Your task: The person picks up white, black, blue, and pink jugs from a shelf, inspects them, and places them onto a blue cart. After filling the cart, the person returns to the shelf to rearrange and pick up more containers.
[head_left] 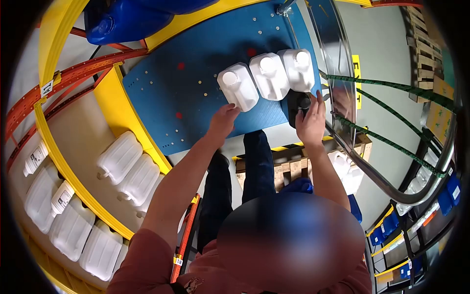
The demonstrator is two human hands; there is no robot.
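Three white plastic jugs with white caps stand side by side on a blue board: the left jug (pixel 238 88), the middle jug (pixel 270 77) and the right jug (pixel 299 71). My left hand (pixel 224 122) has its closed fingers at the near lower corner of the left jug. Below the right jug is a black canister (pixel 295 98) with a black cap. My right hand (pixel 312 122) grips that canister from its right side, thumb near the cap and fingers along the far edge. Its underside is hidden.
The blue board (pixel 161 103) has red dots and small holes. Blue canisters (pixel 127 22) are at the top left. Translucent jugs (pixel 73 228) line the yellow-edged shelf on the left. A metal rail (pixel 377 183) with green-black straps runs right. A wooden pallet (pixel 289 169) lies below.
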